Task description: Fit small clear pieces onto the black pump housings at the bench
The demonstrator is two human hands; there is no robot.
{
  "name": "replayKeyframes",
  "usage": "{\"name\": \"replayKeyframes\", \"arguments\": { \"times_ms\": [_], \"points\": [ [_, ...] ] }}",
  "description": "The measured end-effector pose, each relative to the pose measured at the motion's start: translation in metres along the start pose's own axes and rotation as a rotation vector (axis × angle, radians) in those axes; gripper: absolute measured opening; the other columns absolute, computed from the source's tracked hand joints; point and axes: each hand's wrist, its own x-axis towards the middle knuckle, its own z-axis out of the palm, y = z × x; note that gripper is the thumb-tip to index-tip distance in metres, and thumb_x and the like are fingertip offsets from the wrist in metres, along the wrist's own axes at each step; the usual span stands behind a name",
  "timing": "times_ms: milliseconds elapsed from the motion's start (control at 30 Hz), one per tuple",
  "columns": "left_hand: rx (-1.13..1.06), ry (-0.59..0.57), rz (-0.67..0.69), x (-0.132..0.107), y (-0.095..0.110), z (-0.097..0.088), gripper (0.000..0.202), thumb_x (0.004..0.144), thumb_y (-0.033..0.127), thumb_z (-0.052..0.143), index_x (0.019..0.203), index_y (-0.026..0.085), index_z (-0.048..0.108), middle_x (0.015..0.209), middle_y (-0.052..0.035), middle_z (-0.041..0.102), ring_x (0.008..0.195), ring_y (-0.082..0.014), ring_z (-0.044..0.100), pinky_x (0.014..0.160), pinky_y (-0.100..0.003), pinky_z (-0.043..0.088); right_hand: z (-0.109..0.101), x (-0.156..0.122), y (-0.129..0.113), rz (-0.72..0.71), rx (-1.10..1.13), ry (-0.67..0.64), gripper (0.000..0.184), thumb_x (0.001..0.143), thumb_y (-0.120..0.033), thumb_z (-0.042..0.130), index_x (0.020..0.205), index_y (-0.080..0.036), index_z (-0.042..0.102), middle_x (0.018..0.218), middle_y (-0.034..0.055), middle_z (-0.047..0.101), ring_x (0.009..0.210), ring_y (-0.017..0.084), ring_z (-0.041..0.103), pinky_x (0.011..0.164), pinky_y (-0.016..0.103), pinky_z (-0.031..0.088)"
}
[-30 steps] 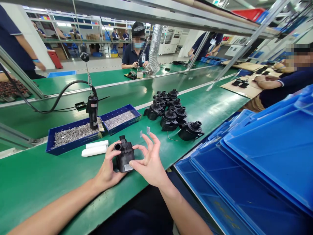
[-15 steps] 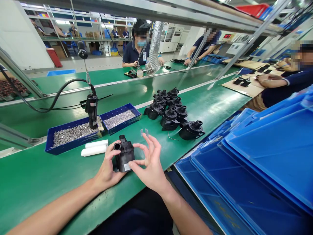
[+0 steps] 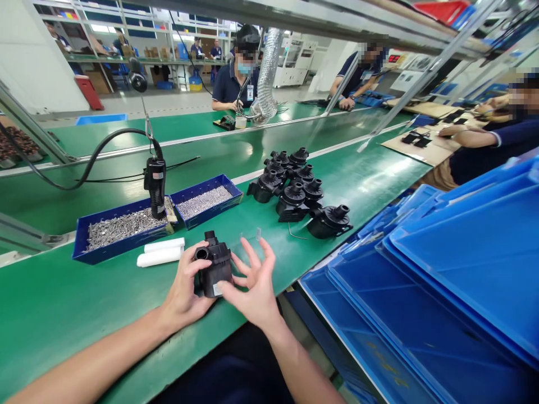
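Observation:
My left hand [image 3: 184, 292] grips a small black pump housing [image 3: 214, 270] that stands on the green bench [image 3: 54, 303] in front of me. My right hand [image 3: 251, 283] is beside it with fingers spread; its thumb presses on the white label at the housing's lower front. Small clear stickers [image 3: 257, 233] cling to the raised fingertips of that hand. Several more black pump housings [image 3: 295, 191] stand grouped further back on the bench.
Two blue trays of screws [image 3: 122, 227] [image 3: 205, 200] lie behind my hands, with a hanging electric screwdriver [image 3: 155, 185] over them and two white tubes [image 3: 162, 252] in front. Stacked blue bins [image 3: 442, 269] fill the right. Other people work at benches beyond.
My right thumb has slid down onto the label on the housing, and the spread fingers have lowered slightly. My left hand keeps its hold.

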Motion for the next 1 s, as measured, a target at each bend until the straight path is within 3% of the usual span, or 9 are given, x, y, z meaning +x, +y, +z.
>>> {"name": "replayKeyframes", "arguments": {
  "times_ms": [133,267,333,433,600,700,867,1000],
  "points": [
    [0.027,-0.019,-0.007,-0.001,0.003,-0.003,0.066,0.082,0.004,0.079,0.138,0.015,0.045,0.153,-0.0255,0.044,0.147,-0.0358,0.045,0.117,-0.06,0.043,0.02,-0.011,0.001,-0.161,-0.289,0.046,0.112,0.081,-0.02,0.088,0.16,-0.05,0.015,0.178,0.0048,0.012,0.15,0.03,0.05,0.115,0.045,0.056],
    [0.047,-0.017,0.005,0.0,0.004,-0.004,0.067,0.082,0.009,0.085,0.137,0.016,0.047,0.152,-0.0245,0.045,0.147,-0.0353,0.046,0.118,-0.059,0.043,0.01,-0.007,-0.009,0.131,0.033,-0.043,0.116,0.078,-0.022,0.093,0.159,-0.053,0.016,0.177,0.0038,0.018,0.144,0.028,0.056,0.113,0.042,0.057],
    [0.052,-0.013,0.045,0.0,0.004,-0.004,0.067,0.081,0.007,0.086,0.136,0.016,0.048,0.152,-0.025,0.044,0.146,-0.0365,0.047,0.116,-0.059,0.045,-0.001,-0.002,-0.014,0.189,0.153,-0.107,0.115,0.079,-0.02,0.092,0.159,-0.051,0.016,0.176,0.0067,0.021,0.14,0.028,0.059,0.113,0.042,0.056],
    [0.054,-0.003,0.063,-0.001,0.002,-0.004,0.068,0.08,0.006,0.086,0.135,0.016,0.048,0.153,-0.026,0.044,0.146,-0.0378,0.047,0.114,-0.061,0.046,-0.014,0.002,-0.012,0.206,0.301,-0.175,0.113,0.081,-0.021,0.092,0.16,-0.046,0.015,0.175,0.011,0.023,0.139,0.029,0.06,0.11,0.042,0.057],
    [0.042,-0.006,0.054,-0.004,-0.001,-0.005,0.068,0.081,0.008,0.085,0.136,0.017,0.047,0.152,-0.0255,0.045,0.147,-0.0371,0.046,0.117,-0.064,0.042,-0.019,0.005,-0.001,0.232,0.475,-0.123,0.124,0.076,-0.017,0.094,0.164,-0.037,0.01,0.171,0.0208,0.027,0.139,0.033,0.06,0.118,0.05,0.049],
    [0.042,-0.008,0.074,-0.004,-0.001,-0.005,0.068,0.08,0.005,0.085,0.136,0.015,0.047,0.152,-0.0268,0.044,0.147,-0.0381,0.046,0.116,-0.064,0.043,-0.018,0.007,0.001,0.241,0.44,-0.096,0.13,0.069,-0.015,0.097,0.163,-0.041,0.011,0.172,0.0205,0.024,0.136,0.036,0.062,0.115,0.055,0.05],
    [0.052,-0.008,0.09,-0.002,0.002,-0.004,0.068,0.079,0.003,0.085,0.134,0.015,0.047,0.152,-0.0276,0.044,0.146,-0.0388,0.047,0.114,-0.061,0.045,-0.02,0.011,0.004,0.209,0.396,-0.102,0.127,0.071,-0.016,0.097,0.161,-0.047,0.014,0.172,0.0174,0.024,0.126,0.034,0.069,0.107,0.05,0.058],
    [0.031,-0.016,0.091,-0.001,0.001,-0.004,0.068,0.079,0.002,0.085,0.134,0.015,0.047,0.152,-0.0278,0.043,0.146,-0.0406,0.046,0.113,-0.064,0.045,-0.025,0.013,0.004,0.24,0.413,-0.148,0.131,0.07,-0.014,0.097,0.163,-0.047,0.011,0.173,0.019,0.02,0.13,0.033,0.067,0.111,0.049,0.055]
  ]
}}
